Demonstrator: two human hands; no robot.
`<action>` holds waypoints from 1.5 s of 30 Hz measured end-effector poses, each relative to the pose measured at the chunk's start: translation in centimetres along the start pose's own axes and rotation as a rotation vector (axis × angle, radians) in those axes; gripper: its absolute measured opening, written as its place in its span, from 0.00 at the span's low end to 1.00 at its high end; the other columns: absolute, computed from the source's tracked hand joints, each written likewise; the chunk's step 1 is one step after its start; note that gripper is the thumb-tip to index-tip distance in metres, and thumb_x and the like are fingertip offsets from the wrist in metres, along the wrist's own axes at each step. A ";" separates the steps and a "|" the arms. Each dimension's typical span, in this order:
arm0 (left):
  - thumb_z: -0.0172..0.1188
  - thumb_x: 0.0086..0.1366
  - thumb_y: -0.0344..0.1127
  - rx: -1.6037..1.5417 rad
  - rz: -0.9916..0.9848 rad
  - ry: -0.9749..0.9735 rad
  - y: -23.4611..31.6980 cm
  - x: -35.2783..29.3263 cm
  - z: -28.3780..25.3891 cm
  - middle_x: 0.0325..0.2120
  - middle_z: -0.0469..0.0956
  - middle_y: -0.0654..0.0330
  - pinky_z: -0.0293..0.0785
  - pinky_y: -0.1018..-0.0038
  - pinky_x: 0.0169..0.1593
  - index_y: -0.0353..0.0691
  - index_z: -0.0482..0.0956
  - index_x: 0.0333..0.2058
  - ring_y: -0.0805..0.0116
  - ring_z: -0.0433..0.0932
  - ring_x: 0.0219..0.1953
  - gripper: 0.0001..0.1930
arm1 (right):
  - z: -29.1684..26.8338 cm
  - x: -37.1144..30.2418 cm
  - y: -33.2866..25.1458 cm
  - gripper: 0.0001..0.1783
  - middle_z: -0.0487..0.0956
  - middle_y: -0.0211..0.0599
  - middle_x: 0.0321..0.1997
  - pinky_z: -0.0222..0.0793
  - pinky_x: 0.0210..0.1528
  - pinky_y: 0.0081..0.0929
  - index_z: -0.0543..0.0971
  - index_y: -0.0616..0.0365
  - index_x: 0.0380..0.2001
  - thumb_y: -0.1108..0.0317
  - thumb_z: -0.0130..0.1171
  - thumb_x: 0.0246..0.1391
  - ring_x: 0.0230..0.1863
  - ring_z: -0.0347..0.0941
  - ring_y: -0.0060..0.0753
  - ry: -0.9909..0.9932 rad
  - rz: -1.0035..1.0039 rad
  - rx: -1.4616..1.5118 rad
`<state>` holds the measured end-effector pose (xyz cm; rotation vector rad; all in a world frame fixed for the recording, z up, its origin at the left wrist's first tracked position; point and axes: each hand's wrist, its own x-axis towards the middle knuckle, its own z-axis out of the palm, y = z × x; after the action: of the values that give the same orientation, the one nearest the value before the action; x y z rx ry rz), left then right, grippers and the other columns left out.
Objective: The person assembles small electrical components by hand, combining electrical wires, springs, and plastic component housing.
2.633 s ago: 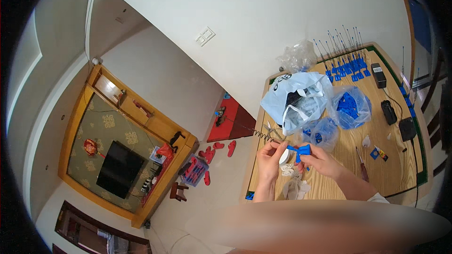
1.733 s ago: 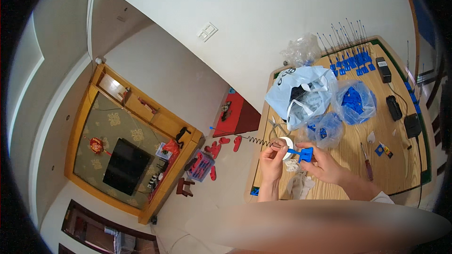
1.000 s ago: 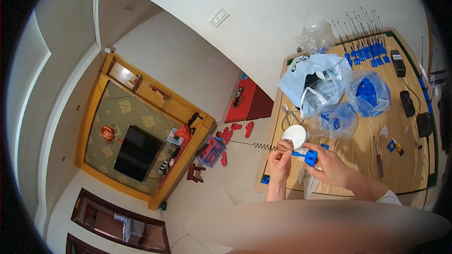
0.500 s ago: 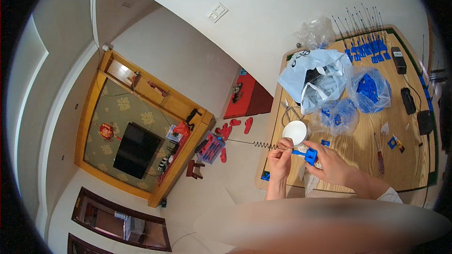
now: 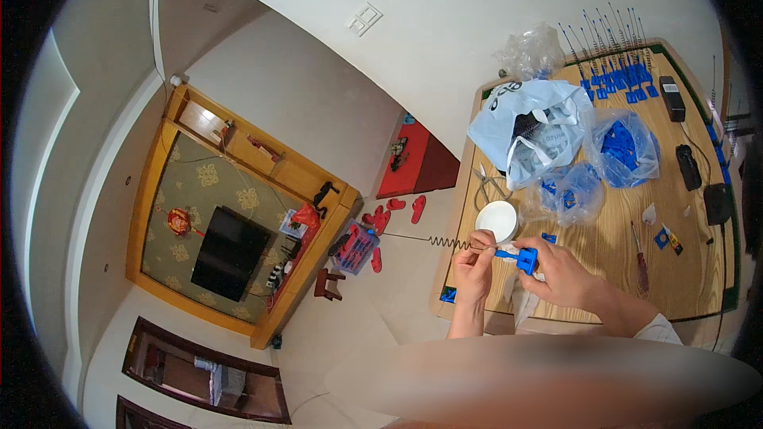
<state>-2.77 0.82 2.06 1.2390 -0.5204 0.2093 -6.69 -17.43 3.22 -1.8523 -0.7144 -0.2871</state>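
My left hand pinches the end of a thin dark wire with a coiled spring section, whose straight tip points left past the table edge. In my right hand, thumb and fingers grip a blue plastic piece with a square frame and a narrow stem. The stem reaches to my left fingertips, and they hide whether the wire sits inside it. Just beyond my hands stands a white bowl, with scissors behind it. A small blue part lies near my right fingers.
Clear bags of blue parts and a pale blue plastic bag occupy the table's far side. Several blue pieces with spring wires stand at the back. A screwdriver, glue tube and black corded device lie right.
The blue piece in my right hand has shifted slightly right, and more of its stem shows between my hands. Both hands keep their grips.
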 end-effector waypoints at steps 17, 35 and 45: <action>0.54 0.54 0.24 0.061 0.038 0.067 -0.1 -0.1 0.7 0.28 0.68 0.61 0.58 0.71 0.44 0.37 0.69 0.21 0.67 0.64 0.36 0.05 | -0.3 0.3 0.0 0.19 0.73 0.39 0.25 0.70 0.29 0.29 0.65 0.62 0.40 0.69 0.56 0.45 0.26 0.74 0.35 -0.016 0.072 0.184; 0.53 0.54 0.22 0.071 0.018 0.092 -0.3 -0.2 0.4 0.27 0.68 0.60 0.59 0.72 0.44 0.37 0.67 0.20 0.67 0.64 0.38 0.07 | 0.0 0.2 0.1 0.19 0.74 0.43 0.30 0.69 0.32 0.29 0.67 0.63 0.40 0.69 0.57 0.44 0.29 0.73 0.38 -0.023 0.137 0.209; 0.52 0.55 0.23 0.077 0.037 0.078 -0.1 -0.1 0.6 0.28 0.68 0.60 0.59 0.72 0.44 0.37 0.67 0.20 0.67 0.65 0.37 0.07 | 0.1 0.2 0.2 0.18 0.73 0.42 0.29 0.68 0.31 0.29 0.66 0.62 0.40 0.70 0.56 0.44 0.28 0.73 0.36 -0.014 0.115 0.195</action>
<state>-2.95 0.18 2.04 1.2914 -0.4714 0.3107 -6.44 -17.34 3.13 -1.7036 -0.6200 -0.1259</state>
